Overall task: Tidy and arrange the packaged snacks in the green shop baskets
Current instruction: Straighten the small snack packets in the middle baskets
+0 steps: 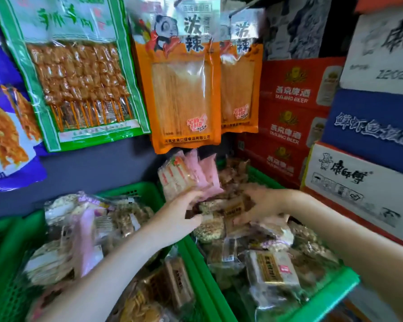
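Two green shop baskets stand side by side, the left basket (7,263) and the right basket (330,291), both heaped with clear-wrapped packaged snacks. My left hand (184,212) reaches over the divide and grips a bundle of pink and orange-striped snack packs (189,175), held upright at the back of the right basket. My right hand (263,203) rests palm down on brown snack packs (230,210) in the right basket, fingers spread; motion blur hides whether it grips one. A gold-labelled pack (271,268) lies near the front.
Large hanging snack bags fill the wall above: a green skewer bag (77,73) and two orange bags (184,89). Red beer cartons (291,108) and white and blue boxes (368,177) are stacked tight against the right basket.
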